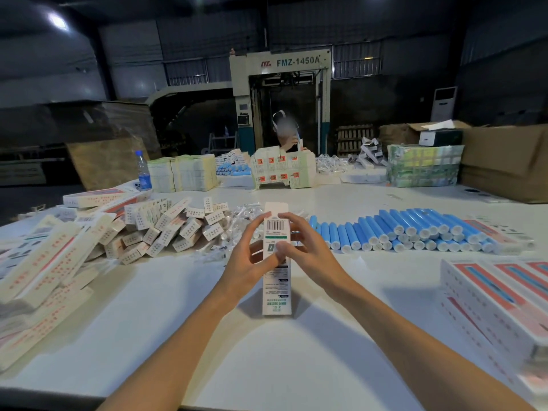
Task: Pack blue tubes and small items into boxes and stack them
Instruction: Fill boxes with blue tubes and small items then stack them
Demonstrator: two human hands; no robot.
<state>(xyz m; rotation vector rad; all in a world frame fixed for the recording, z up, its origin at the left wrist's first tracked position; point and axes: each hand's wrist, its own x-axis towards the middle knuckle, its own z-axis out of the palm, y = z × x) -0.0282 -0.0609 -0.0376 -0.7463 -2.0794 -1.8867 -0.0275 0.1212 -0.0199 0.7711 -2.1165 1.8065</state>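
Two bare hands clasp a tall, narrow white cardboard box [277,289] standing upright on the smooth white table [267,366], its top flap raised. The left hand [252,262] and right hand [305,247] curl loosely round its printed sides, thumbs on the front. Glossy blue cylindrical tubes [400,229] lie in rows just beyond on the right, and small printed cartons [166,229] are heaped on the left.

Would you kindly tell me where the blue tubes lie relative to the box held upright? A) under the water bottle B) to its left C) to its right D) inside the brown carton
C: the blue tubes lie right of the white box held by the left hand and right hand.
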